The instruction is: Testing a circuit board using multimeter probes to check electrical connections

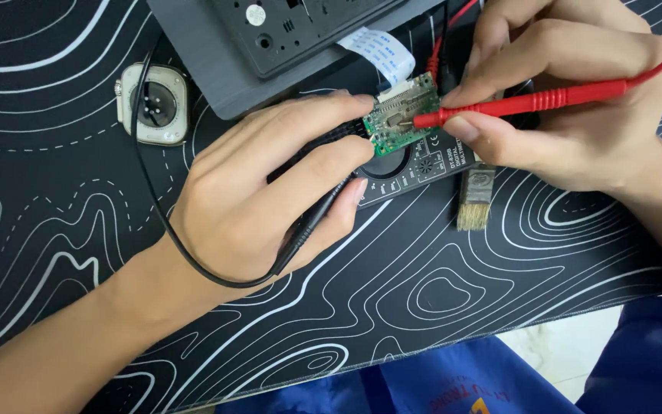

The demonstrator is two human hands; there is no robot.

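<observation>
Left hand pinches the small green circuit board by its left edge and grips a thin black probe — board held up above the black multimeter, steady for probing. Right hand is closed pen-style on the red probe, tip touching the board's middle. A white ribbon cable runs to the far grey device. A rounded watch case lies left, a small brush just right of the meter — all on the black, white-lined surface.

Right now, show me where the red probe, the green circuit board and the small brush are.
red probe (545, 98), head view, middle of its red handle.
green circuit board (394, 123), head view, centre of its face.
small brush (473, 208), head view, on its pale bristles.
</observation>
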